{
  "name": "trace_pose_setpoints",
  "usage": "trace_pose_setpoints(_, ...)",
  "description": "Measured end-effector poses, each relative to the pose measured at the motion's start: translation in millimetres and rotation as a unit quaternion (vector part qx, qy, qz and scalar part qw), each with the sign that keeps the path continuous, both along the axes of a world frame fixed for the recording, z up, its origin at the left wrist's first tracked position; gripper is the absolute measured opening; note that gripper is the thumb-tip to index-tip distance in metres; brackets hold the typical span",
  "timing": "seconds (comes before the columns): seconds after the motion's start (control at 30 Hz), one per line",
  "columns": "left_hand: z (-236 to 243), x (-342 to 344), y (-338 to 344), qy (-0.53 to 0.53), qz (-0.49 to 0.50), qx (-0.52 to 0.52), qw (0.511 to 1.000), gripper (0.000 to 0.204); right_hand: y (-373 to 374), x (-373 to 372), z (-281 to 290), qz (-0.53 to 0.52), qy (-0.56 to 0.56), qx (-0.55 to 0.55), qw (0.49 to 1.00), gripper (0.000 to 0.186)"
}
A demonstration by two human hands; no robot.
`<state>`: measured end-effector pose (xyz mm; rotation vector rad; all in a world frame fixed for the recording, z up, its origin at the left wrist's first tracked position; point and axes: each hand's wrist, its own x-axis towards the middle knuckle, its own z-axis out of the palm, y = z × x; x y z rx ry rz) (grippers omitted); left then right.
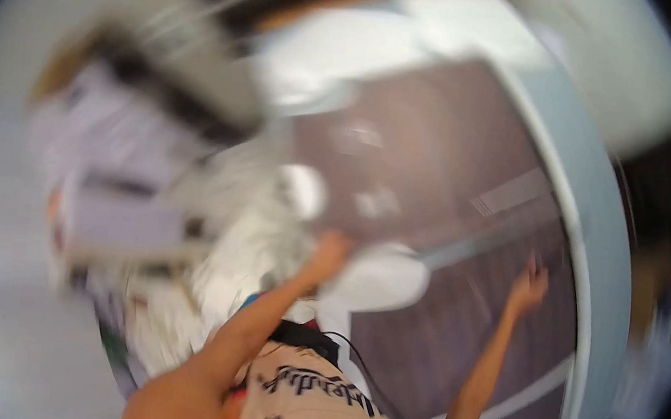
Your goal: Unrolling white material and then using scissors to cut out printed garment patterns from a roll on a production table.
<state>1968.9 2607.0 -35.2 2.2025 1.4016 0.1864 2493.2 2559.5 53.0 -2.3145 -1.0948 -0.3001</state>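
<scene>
The whole view is smeared by motion. My left hand [332, 255] is at the middle, beside a white rounded object [385, 280] whose kind I cannot make out. Its fingers blur together, so their pose is hidden. Farther right, my right hand [534, 286] is over a dark brown surface [454, 331]. Its fingers look curled together, and a small dark spot shows at their tips; what they hold, if anything, is too blurred to name. A white round piece [302, 192] lies just beyond my left hand.
A pale blue-grey edge [590, 230] curves around the brown surface on the right. Rumpled whitish cloth [239, 256] is heaped to the left, with blurred lilac and white items [124, 210] beyond. A thin dark cord [363, 363] runs near my body.
</scene>
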Motion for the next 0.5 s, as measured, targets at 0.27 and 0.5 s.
trace_pose_setpoints(0.27,63,-142,-10,-0.168,0.091,0.198,0.961,0.043,-54,-370,-29,0.243,0.174,0.049,0.953,0.036)
trace_pose_setpoints(0.5,240,-591,-29,0.123,0.506,0.497,0.694,0.023,-61,-520,-17,0.307,0.245,-0.092,0.915,0.038)
